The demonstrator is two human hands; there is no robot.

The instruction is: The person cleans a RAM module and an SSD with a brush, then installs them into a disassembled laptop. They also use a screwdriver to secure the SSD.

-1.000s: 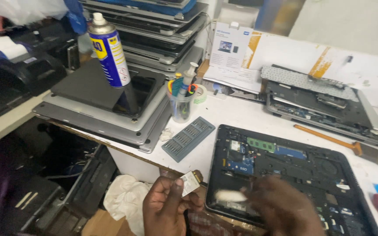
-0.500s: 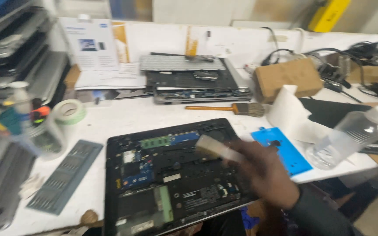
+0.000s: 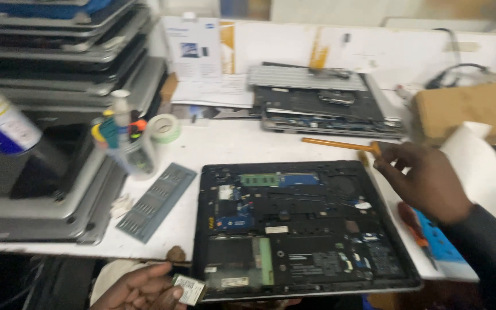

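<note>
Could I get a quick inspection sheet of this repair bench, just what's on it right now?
Surface: white table, scuffed.
Job's things: opened laptop, underside up, boards exposed; small card in the left hand; brush with an orange handle by the right hand.
Clutter: stacked laptops, spray can, cup of pens, tape roll, grey strip, dismantled laptop, cardboard box, blue mat, screwdriver.
Grips: left pinches the card; right open, touching the brush.
Cables: dark cable at the back right.
Surroundings: white wall panel.
</note>
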